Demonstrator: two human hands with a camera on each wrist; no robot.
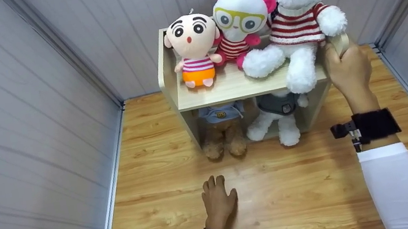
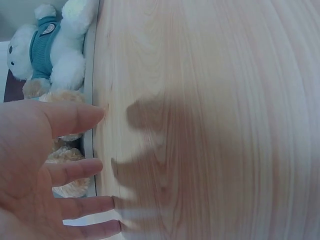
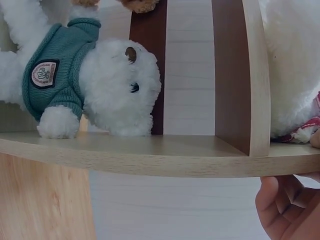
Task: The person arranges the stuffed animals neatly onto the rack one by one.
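The wooden floor fills the lower half of the head view, with grey panelled walls closing in on both sides and behind. At the back stands the shelf unit, pale wood, two levels. Biggest toy up top is the white bear in a red-striped sweater, seated at the unit's right end with its legs hanging over the front edge. Beside it sits the glasses doll with pink ears, and at the left the cartoon boy doll in orange shorts. Down below, a brown bear and a small white bear in a teal sweater sit with their legs poking out onto the floor.

Right hand is up at the unit's right end, fingers curled around the side panel just under the white bear's arm, a firm grip on the shelf unit. Left hand lies flat on the floor in front of the unit, fingers straight and spread, holding nothing.
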